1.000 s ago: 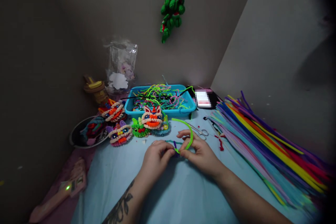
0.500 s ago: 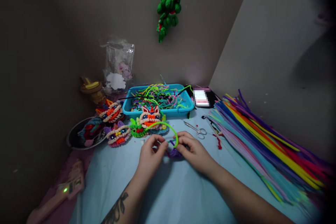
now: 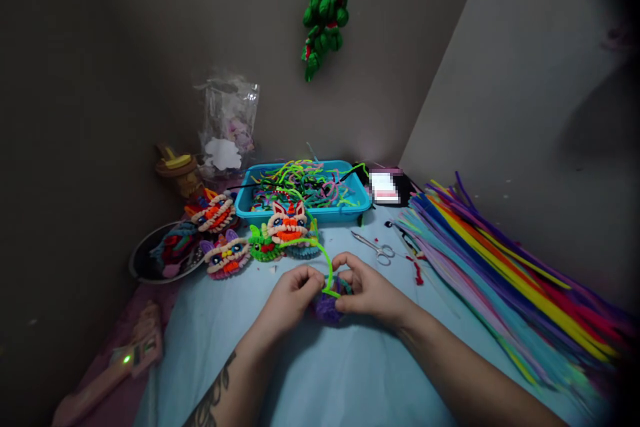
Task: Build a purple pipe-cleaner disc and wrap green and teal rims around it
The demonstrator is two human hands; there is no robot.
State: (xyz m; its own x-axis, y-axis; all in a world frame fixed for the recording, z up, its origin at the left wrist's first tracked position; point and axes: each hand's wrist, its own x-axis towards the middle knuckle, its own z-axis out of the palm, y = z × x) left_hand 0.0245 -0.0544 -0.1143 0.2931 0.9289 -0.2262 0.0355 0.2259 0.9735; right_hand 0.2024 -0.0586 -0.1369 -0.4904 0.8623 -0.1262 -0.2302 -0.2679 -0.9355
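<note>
Both hands meet over the light blue table [image 3: 320, 373]. My left hand [image 3: 293, 297] and my right hand [image 3: 367, 290] pinch a small purple pipe-cleaner piece [image 3: 327, 307] between them. A bright green pipe cleaner [image 3: 315, 247] rises from that piece and arcs up and to the left over my left hand. Fingers of both hands are closed on the purple piece.
Several finished pipe-cleaner animal faces [image 3: 287, 223] sit behind the hands. A turquoise tray [image 3: 300, 213] holds pipe-cleaner scraps. Small scissors [image 3: 375, 248] lie to the right, with a fan of long coloured pipe cleaners [image 3: 500, 273] beyond. A pink glue gun [image 3: 115, 367] lies at the left edge, a dark bowl [image 3: 145, 267] above it.
The green pipe cleaner has swung from arcing over my right hand to arcing left over my left hand. Both hands have drawn closer together on the purple piece.
</note>
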